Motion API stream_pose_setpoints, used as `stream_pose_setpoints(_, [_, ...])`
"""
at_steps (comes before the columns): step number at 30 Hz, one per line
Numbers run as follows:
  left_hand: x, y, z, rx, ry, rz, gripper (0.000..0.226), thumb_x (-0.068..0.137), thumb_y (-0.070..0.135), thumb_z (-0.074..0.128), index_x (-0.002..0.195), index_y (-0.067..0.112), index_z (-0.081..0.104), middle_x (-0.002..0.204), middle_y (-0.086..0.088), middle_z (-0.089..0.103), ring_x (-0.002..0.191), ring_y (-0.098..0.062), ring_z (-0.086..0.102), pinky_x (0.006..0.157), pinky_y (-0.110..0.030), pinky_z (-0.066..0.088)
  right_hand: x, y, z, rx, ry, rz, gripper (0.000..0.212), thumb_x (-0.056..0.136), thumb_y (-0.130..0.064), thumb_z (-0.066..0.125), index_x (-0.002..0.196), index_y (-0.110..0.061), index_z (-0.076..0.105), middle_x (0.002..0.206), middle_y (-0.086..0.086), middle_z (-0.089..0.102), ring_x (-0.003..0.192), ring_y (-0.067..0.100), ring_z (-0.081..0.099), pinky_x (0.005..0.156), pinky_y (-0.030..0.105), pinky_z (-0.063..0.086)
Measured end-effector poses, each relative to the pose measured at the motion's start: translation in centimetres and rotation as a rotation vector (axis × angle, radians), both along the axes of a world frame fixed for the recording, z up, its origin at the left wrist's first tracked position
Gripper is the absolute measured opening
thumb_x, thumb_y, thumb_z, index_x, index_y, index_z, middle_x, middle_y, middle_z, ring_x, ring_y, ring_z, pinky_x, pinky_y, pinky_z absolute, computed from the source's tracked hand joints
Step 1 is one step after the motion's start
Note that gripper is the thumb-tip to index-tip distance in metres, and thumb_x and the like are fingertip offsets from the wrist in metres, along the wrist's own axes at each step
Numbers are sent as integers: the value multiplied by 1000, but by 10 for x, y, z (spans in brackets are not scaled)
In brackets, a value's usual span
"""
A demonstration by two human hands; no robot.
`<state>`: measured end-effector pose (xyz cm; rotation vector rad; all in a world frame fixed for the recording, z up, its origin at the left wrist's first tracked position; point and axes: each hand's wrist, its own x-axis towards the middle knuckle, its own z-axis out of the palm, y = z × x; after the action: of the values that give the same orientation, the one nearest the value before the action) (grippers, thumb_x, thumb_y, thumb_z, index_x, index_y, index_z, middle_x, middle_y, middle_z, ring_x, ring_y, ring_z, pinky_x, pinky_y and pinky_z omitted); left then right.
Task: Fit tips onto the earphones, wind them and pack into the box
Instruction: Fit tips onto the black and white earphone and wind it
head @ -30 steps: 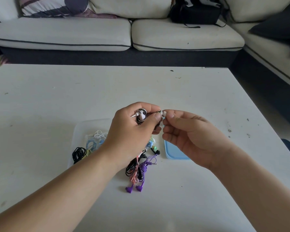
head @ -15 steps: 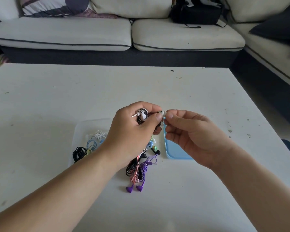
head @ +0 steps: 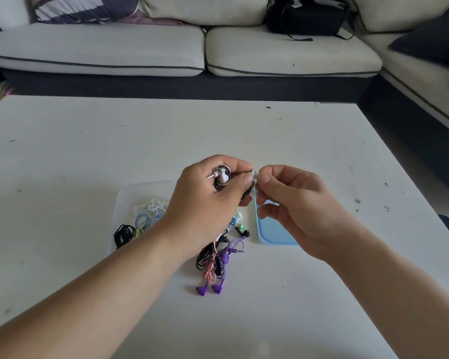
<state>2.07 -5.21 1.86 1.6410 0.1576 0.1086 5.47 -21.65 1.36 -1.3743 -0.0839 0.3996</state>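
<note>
My left hand (head: 208, 203) grips a wound black-and-white earphone bundle (head: 222, 177), its silver plug sticking out to the left. My right hand (head: 296, 203) pinches a small white ear tip (head: 255, 174) between thumb and forefinger, right against the earbud held at my left thumb. Both hands hover above a clear plastic box (head: 125, 200) that holds white, blue and black earphone coils. A blue lid (head: 272, 234) lies to the right of the box, partly under my right hand. Purple earphones (head: 226, 257) and a black-and-pink set (head: 208, 263) lie in front of the box.
The white table (head: 88, 141) carries a few dark specks. A pale sofa (head: 166, 47) runs along the far side and bends round to the right, with a black bag (head: 306, 16) on its seat.
Both hands stay almost in place. My right fingers have shifted slightly on the white tip against the earbud.
</note>
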Motion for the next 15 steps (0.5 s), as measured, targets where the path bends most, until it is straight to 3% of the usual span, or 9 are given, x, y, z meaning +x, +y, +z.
stream_pose_setpoints(6, [1, 0, -2, -13, 0, 14, 9, 94, 10, 73, 99, 16, 77, 82, -1, 78, 72, -18, 77, 78, -35, 65, -1, 4, -3, 27, 20, -54, 12, 97, -6, 63, 88, -1, 68, 77, 12, 58, 70, 23, 55, 60, 30, 52])
stream_pose_setpoints(11, [0, 0, -2, 10, 2, 17, 9, 94, 11, 72, 98, 17, 76, 80, -1, 78, 70, -16, 76, 70, -26, 60, -3, 3, -4, 0, -15, -44, 13, 98, -8, 63, 88, -2, 69, 76, 6, 62, 70, 19, 58, 60, 30, 51])
stream_pose_setpoints(15, [0, 0, -4, 18, -3, 25, 8, 95, 11, 72, 98, 18, 75, 81, -1, 78, 70, -15, 76, 70, -26, 61, -3, 6, -6, -20, -57, -58, 16, 100, -7, 61, 87, -2, 68, 75, 9, 61, 71, 22, 56, 62, 31, 50])
